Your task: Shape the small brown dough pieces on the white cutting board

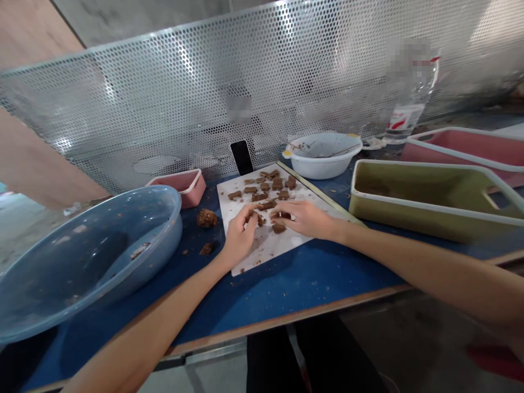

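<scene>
About a dozen loose brown pieces (268, 205) on one white board (266, 248).
Left of left grip (239, 234): 1 blue basin (170, 240), 1 small pink bin (195, 192), 2 brown lumps (207, 218). Left grip pinches a brown bit (261, 220); 1 phone (242, 158) stands well beyond it. Most loose pieces sit beyond the grips. Right grip (307, 218) curls over another piece (282, 215); can't tell if pressed on it. Beyond and to its right: 1 white tub (323, 166), 1 bottle (405, 123), 1 green bin (409, 215), 1 larger pink bin (487, 144).
</scene>
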`<act>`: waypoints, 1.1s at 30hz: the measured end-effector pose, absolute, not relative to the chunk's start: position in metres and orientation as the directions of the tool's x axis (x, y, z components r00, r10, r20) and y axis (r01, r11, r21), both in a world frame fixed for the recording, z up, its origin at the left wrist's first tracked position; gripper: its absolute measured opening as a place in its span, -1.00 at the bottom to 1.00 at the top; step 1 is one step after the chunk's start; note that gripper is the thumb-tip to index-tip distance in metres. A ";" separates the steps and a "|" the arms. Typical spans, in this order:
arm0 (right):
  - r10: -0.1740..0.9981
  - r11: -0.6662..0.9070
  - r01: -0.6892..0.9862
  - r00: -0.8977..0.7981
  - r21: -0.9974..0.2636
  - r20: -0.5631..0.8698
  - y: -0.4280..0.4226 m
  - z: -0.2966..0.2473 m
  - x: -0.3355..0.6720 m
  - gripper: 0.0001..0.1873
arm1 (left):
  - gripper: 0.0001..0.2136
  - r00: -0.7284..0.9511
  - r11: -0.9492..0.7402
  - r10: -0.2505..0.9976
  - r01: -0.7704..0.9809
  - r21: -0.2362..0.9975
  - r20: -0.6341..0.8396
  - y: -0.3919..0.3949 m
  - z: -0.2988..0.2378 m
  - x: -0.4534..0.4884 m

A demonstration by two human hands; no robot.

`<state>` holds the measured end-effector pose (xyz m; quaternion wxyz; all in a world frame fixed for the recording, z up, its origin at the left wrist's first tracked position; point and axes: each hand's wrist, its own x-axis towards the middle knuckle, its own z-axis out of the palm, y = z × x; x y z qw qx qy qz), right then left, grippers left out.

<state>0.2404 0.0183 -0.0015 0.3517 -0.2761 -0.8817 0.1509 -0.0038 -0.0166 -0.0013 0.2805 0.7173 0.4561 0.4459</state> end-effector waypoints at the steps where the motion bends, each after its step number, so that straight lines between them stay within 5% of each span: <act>1: 0.591 0.803 0.372 -0.595 -0.465 0.544 0.018 -0.001 0.240 -0.84 | -0.73 0.184 -0.425 0.905 0.405 0.809 0.383 -0.017 -0.001 -0.004; 9: 0.668 0.725 0.403 -0.607 -0.558 0.430 0.016 0.007 0.240 -0.77 | -0.74 0.188 -0.437 0.899 0.419 0.796 0.394 -0.018 -0.001 -0.003; 16: 0.493 0.864 0.284 -0.644 -0.416 0.585 0.018 0.001 0.239 -0.81 | -0.76 0.200 -0.460 0.888 0.417 0.784 0.414 -0.017 -0.002 -0.002; 33: 0.687 0.718 0.450 -0.584 -0.532 0.433 0.018 0.004 0.238 -0.80 | -0.77 0.186 -0.464 0.884 0.460 0.757 0.429 -0.017 -0.003 -0.004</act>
